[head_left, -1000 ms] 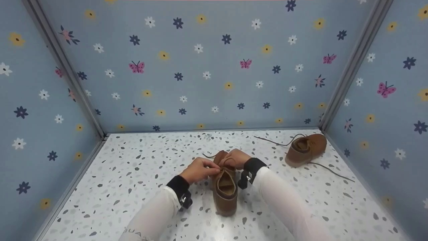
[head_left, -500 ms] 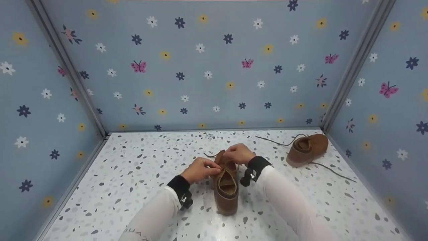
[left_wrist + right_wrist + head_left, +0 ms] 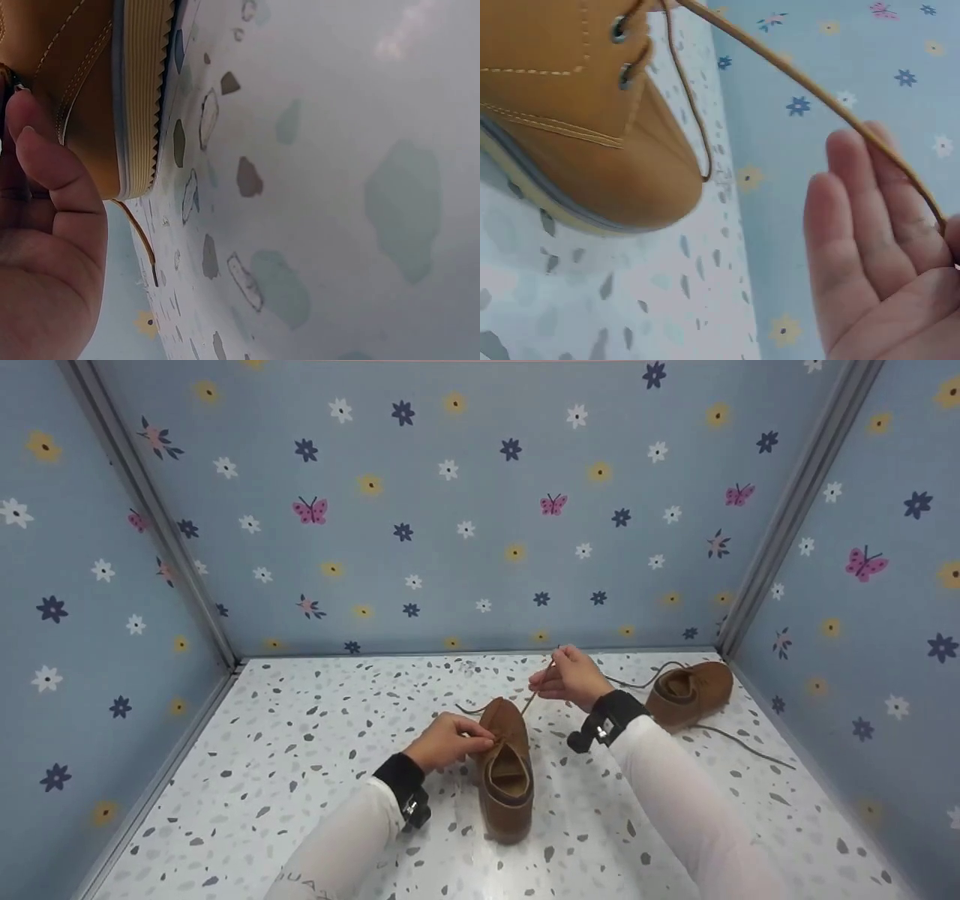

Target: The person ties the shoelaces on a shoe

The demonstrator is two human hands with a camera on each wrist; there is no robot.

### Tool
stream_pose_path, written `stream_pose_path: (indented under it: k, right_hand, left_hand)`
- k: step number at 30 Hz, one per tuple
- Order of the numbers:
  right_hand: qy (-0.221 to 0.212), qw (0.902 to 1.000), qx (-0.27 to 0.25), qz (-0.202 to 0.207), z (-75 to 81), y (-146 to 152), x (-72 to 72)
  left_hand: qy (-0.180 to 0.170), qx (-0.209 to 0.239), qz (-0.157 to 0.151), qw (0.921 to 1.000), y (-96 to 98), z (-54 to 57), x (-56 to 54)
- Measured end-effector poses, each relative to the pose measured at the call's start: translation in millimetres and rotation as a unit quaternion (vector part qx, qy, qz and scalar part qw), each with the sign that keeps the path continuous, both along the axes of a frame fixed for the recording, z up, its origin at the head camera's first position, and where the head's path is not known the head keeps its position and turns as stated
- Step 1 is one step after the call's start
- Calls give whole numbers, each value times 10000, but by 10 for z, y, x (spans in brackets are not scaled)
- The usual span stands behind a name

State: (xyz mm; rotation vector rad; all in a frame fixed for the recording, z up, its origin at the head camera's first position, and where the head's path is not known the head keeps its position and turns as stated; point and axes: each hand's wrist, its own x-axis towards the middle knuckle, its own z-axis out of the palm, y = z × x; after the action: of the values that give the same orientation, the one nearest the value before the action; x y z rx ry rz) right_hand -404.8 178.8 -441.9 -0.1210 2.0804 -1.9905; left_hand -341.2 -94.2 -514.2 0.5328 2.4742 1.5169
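Holding lace (image 3: 825,99) taut, right hand (image 3: 571,679) beside shoe (image 3: 506,817), floor (image 3: 322,720) wide toward left wall (image 3: 79,660)

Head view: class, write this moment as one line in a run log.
left grip, pinching lace on near shoe; right grip, holding lace near one end, nearly straight; far shoe, untouched at right

Brown shoe (image 3: 506,816) | upright on speckled surface (image 3: 322,724) | one lace end (image 3: 780,63) raised, nearly straight (the other (image 3: 697,112), I notice, trails loose)
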Motion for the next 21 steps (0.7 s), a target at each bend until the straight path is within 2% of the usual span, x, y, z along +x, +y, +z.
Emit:
stream_pose_path:
  k: [3,8,13,16,21]
  right_hand:
    - [145,9994,-276,-140,74,87,7]
    - [393,9990,-212,-94,166,158,41]
    - [288,9990,295,175,201,168,98]
    - [259,9963,663,483,198,166,126]
    - [651,9847,1366,859,156,178,147]
  left_hand:
    - [-5,-14,-1,10000,-4,2,-5]
    - [55,-39,68,10000,-13,31,-13]
    - [85,145,155,9997,-16,55,-17]
    - [81,354,272,9990,-8,64,-11]
    - [216,733,552,9955,49,70,-8]
